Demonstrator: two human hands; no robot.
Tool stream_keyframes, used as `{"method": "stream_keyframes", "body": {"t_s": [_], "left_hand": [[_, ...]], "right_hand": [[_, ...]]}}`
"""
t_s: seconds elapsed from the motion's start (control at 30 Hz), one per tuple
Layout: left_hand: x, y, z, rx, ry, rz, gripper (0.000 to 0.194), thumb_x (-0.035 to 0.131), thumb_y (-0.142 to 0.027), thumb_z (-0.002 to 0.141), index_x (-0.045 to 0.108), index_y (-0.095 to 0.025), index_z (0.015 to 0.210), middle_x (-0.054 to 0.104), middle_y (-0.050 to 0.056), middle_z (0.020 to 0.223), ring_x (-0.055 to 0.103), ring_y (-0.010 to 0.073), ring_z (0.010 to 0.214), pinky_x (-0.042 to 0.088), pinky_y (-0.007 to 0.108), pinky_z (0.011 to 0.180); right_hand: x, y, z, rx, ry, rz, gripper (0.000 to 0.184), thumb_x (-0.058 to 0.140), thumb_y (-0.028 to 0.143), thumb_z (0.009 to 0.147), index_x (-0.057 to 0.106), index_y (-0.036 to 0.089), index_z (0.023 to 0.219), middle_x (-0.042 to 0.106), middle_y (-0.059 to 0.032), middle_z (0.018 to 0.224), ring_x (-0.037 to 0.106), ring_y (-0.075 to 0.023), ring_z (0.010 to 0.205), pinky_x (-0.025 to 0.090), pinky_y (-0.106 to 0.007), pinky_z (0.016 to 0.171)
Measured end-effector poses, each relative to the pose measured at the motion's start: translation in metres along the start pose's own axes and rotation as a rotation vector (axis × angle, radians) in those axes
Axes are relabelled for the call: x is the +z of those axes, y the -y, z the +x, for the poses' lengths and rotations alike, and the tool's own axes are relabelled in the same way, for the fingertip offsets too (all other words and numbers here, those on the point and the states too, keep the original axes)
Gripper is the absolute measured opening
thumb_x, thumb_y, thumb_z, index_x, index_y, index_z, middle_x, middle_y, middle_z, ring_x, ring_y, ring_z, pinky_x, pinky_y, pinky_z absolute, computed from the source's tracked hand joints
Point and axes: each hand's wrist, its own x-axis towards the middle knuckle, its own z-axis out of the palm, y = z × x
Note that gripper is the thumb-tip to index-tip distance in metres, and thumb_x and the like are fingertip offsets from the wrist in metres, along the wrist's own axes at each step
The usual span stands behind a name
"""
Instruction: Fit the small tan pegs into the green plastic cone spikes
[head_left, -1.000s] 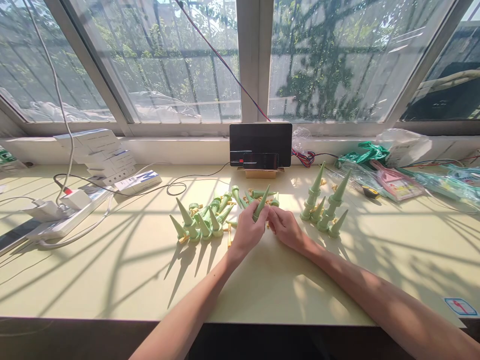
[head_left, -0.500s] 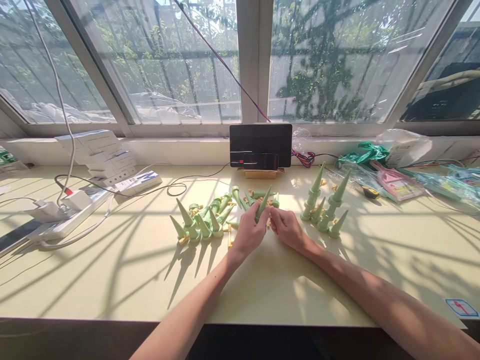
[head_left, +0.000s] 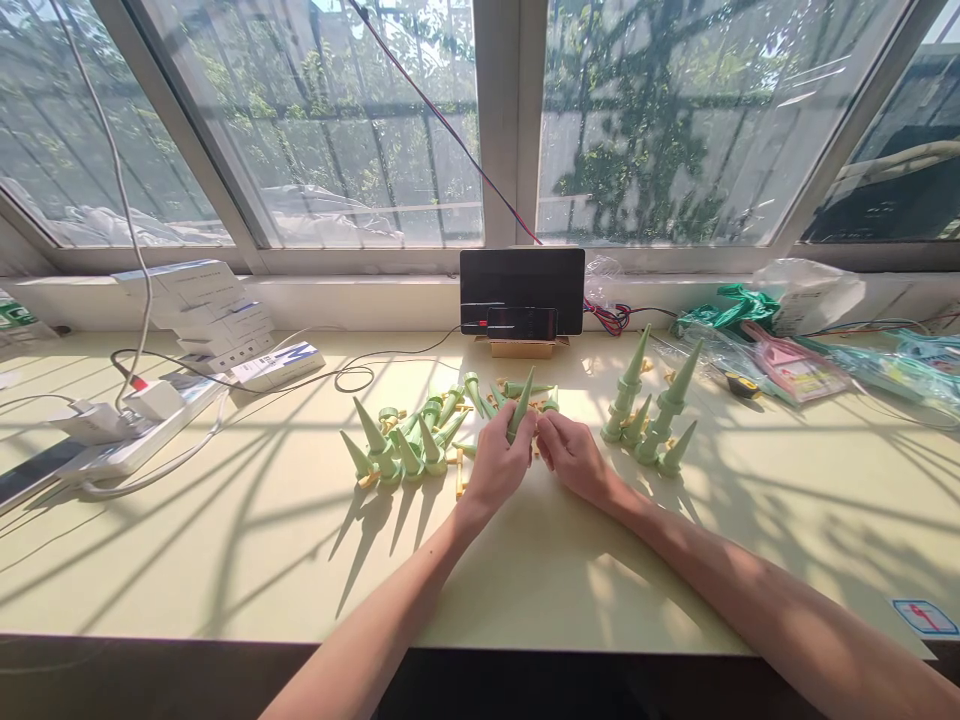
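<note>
My left hand (head_left: 501, 455) is closed around a green plastic watering spike (head_left: 523, 410), whose pointed end sticks up and away from me. My right hand (head_left: 571, 450) is pinched right beside it, its fingertips meeting the left fingers. Whatever the right fingers grip is hidden. Left of my hands, several green spikes (head_left: 409, 456) stand or lie in a cluster with small yellow valve pieces (head_left: 460, 472) among them. On the right, more spikes stand point up, some stacked into tall ones (head_left: 665, 405). Further pieces lie behind my hands, partly covered.
A black tablet (head_left: 522, 285) leans on a cardboard stand at the back, with a phone (head_left: 523, 323) before it. Left are a power strip (head_left: 139, 435), cables and white boxes (head_left: 202, 310). Plastic bags (head_left: 802, 350) and a yellow-black tape measure (head_left: 741, 384) lie at right.
The spike in my left hand has shifted slightly left and tilts a little more upright. My right hand stays pinched beside it. The other pieces have not moved.
</note>
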Motion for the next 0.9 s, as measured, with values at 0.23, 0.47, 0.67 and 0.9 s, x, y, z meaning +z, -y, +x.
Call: {"method": "stream_keyframes", "body": {"t_s": [0.23,0.47,0.67,0.9], "left_hand": [[-0.0003,-0.0007,-0.0006,-0.005,0.005,0.012,0.034,0.047,-0.048,0.096,0.043,-0.021,0.076,0.042,-0.007,0.053,0.040,0.0081,0.046,0.033,0.022,0.048],[-0.0010,-0.0023,-0.0006,-0.018,0.009,0.034,0.032,0.048,-0.046,0.096,0.042,-0.021,0.077,0.044,-0.007,0.054,0.040,0.0089,0.046,0.033,0.023,0.049],[-0.0007,-0.0017,-0.0007,-0.009,0.005,0.043,0.032,0.048,-0.046,0.096,0.042,-0.021,0.076,0.044,-0.007,0.054,0.040,0.0086,0.047,0.033,0.023,0.049],[0.0001,0.0014,0.0003,0.015,-0.005,0.039,0.031,0.049,-0.045,0.096,0.043,-0.021,0.077,0.044,-0.006,0.056,0.043,0.0089,0.050,0.034,0.022,0.050]], "right_hand": [[0.0001,-0.0016,0.0004,-0.011,-0.001,0.021,0.050,0.035,0.057,0.102,0.043,0.021,0.067,0.046,0.0032,0.055,0.041,-0.0103,0.048,0.035,-0.025,0.050],[0.0005,-0.0036,0.0005,-0.012,0.001,0.028,0.051,0.035,0.053,0.103,0.042,0.022,0.064,0.043,0.0033,0.053,0.040,-0.0105,0.049,0.035,-0.025,0.051],[0.0009,-0.0050,0.0011,-0.010,0.000,0.031,0.050,0.035,0.052,0.103,0.044,0.021,0.065,0.045,0.0033,0.053,0.040,-0.0103,0.048,0.035,-0.025,0.050],[0.0006,-0.0033,0.0012,-0.022,-0.001,0.024,0.048,0.035,0.052,0.103,0.046,0.021,0.068,0.045,0.0033,0.053,0.041,-0.0106,0.047,0.035,-0.025,0.049]]}}
